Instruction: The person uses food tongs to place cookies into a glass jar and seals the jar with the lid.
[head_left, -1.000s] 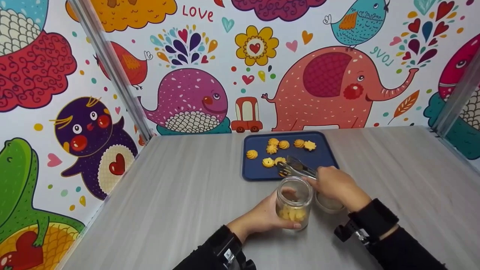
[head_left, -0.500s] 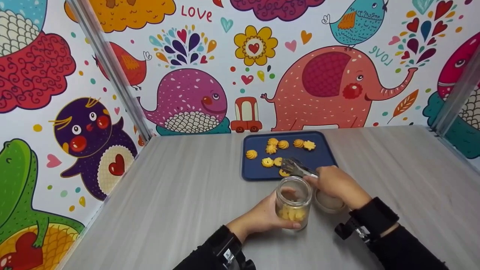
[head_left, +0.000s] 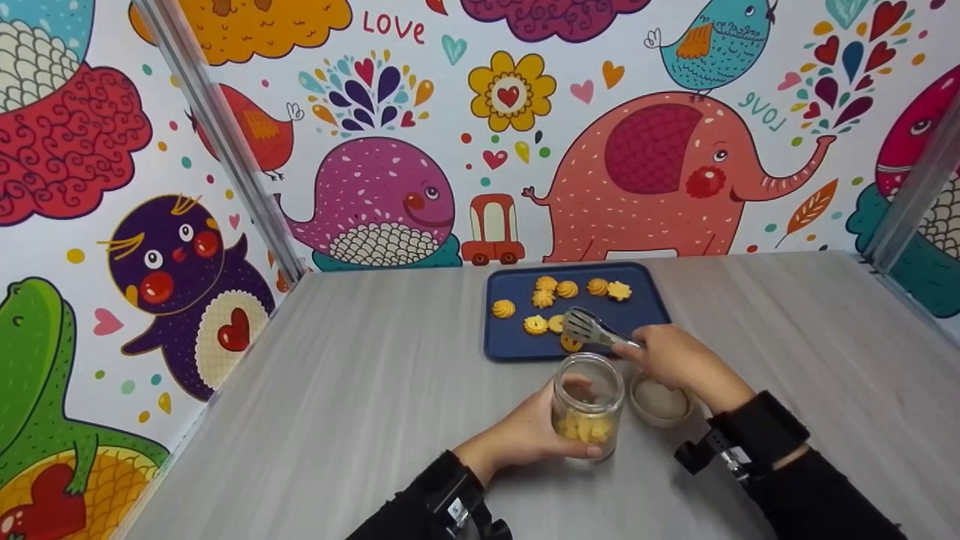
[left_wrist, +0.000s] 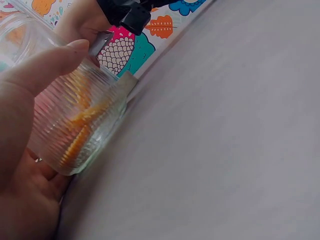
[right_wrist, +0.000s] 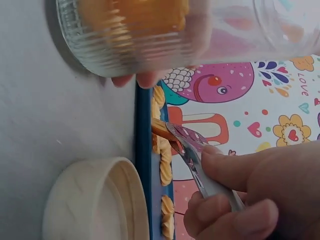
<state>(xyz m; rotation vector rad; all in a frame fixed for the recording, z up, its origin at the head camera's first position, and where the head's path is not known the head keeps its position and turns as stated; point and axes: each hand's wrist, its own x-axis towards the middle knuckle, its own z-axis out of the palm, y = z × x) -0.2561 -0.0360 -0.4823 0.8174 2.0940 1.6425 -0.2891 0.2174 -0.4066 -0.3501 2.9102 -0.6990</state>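
My left hand (head_left: 525, 431) grips a clear ribbed glass jar (head_left: 609, 416) from the left, thumb in front and fingers behind. The jar is uncovered, with several piped butter cookies (left_wrist: 82, 120) in its bottom. Over the front of the blue tray (head_left: 502, 346), my right hand (head_left: 675, 364) holds metal serving tongs (head_left: 589, 326) with slotted heads. At the tongs' tips a cookie (right_wrist: 162, 129) sits tilted in the right wrist view, seemingly between the heads. That cookie is partly covered by the upper head in the head view.
Several other cookies (head_left: 544, 298) lie spread over the tray. A round beige lid (head_left: 660, 401) rests on the grey table (head_left: 375, 420) just right of the jar, under my right wrist. Decorated panels (head_left: 360, 195) stand behind and to the left.
The tongs' spread heads have come together at the front cookie and turned a little. My right hand has shifted slightly up and right. My left hand and the jar stay put.
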